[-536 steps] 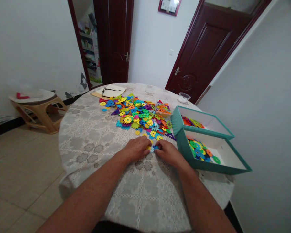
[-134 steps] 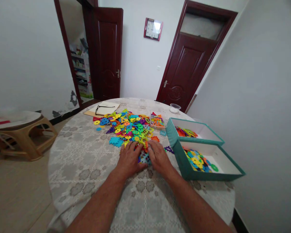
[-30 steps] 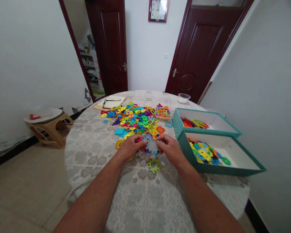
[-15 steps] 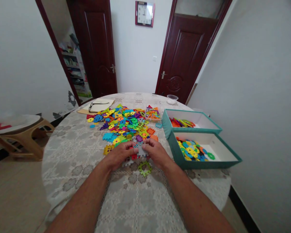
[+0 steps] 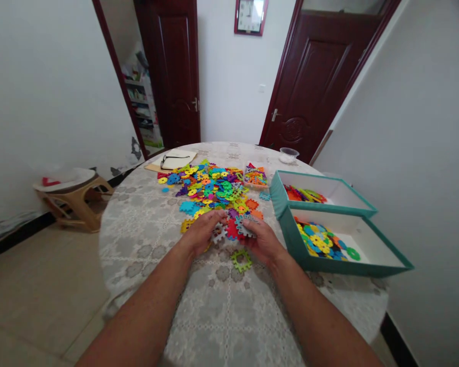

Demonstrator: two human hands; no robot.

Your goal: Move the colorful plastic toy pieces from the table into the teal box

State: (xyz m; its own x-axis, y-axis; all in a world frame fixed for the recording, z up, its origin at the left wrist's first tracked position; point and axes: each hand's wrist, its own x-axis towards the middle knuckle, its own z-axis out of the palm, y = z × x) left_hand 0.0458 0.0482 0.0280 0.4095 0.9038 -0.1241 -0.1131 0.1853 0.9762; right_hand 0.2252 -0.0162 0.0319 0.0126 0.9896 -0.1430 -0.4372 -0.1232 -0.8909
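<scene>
Between my hands are several joined toothed plastic building pieces: a whitish one (image 5: 219, 233) on the left, a red one (image 5: 232, 230) in the middle and a grey-blue one (image 5: 245, 226) on the right. My left hand (image 5: 202, 233) grips the whitish end, fingertips at its upper edge. At the other end, my right hand (image 5: 265, 239) has its thumb on the grey-blue piece, its other fingers partly hidden underneath. On the cloth just below lies a lime-green square piece (image 5: 241, 260) with a hole. A colourful heap of similar pieces (image 5: 214, 186) spreads out beyond my hands.
Two teal boxes (image 5: 352, 270) holding pieces stand on the right. Behind the heap are a small clear tray (image 5: 257, 186) of pieces, glasses (image 5: 172, 159) on papers, and a clear bowl (image 5: 288, 155). A lace-patterned cloth (image 5: 137, 219) covers the round table; a stool (image 5: 76, 199) stands left.
My view has turned left, shifting everything rightward in the picture. My hands have moved apart, the left now at the whitish end, and more of the red piece shows between them.
</scene>
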